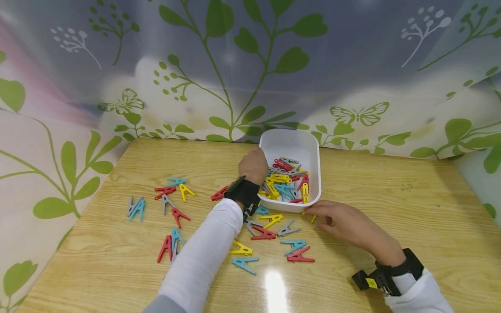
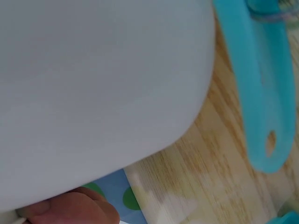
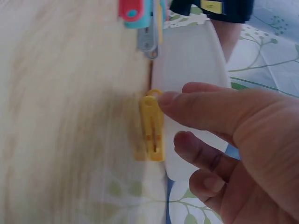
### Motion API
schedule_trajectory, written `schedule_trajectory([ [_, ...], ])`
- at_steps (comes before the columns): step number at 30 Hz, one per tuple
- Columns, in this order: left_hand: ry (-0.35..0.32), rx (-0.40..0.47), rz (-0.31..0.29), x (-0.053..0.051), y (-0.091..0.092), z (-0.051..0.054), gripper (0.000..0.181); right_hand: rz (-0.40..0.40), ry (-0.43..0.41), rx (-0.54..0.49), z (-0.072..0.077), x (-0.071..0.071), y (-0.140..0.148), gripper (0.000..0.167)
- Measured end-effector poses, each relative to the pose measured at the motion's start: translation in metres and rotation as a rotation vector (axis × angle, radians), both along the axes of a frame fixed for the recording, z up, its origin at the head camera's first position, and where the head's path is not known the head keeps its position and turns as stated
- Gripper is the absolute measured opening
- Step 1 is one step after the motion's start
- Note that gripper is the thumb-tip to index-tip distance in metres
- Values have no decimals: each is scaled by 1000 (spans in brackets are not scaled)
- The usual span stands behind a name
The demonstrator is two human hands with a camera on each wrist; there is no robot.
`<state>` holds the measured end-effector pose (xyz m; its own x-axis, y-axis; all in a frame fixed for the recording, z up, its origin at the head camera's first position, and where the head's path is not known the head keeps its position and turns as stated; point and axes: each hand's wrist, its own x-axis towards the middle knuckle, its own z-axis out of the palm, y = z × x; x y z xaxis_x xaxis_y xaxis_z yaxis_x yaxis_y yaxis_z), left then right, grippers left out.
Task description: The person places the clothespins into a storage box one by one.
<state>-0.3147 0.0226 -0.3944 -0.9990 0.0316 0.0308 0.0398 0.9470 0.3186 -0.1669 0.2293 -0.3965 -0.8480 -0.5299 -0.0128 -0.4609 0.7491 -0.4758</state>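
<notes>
Judged roughly midway: clothespins [image 1: 280,178] part-fill the white plastic bin [image 1: 289,143], with loose clothespins [image 1: 264,234] left at its 6–9 o'clock; right hand [image 1: 348,224], unclenched, meets a yellow clothespin [image 3: 153,130] at 5 o'clock; left hand [image 1: 253,165] at 9 o'clock, grip indiscernible.

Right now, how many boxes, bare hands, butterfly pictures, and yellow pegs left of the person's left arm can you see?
Box: 1
Hands, left hand and right hand: 2
Butterfly pictures: 2
Yellow peg left of the left arm: 1
Total: 6
</notes>
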Motion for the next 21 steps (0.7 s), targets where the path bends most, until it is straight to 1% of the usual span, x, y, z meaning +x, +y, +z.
schedule_trajectory([
  [5, -8, -2, 6, 0, 0, -2, 22, 22, 80, 56, -6, -1, -3, 37],
  [8, -14, -7, 14, 0, -1, -2, 22, 25, 105, 86, -9, -1, -5, 36],
  [11, -23, -8, 13, 0, -1, -3, 21, 16, 119, 106, -12, 0, -6, 35],
  [14, -32, -8, 10, 0, 0, -3, 21, -4, 126, 101, -12, 2, -6, 32],
  [18, -34, -5, 5, 0, -1, -2, 22, -8, 138, 100, -12, 5, -5, 20],
  [21, -35, 1, -4, -1, -1, -1, 22, -21, 127, 95, -11, 8, -5, 16],
])
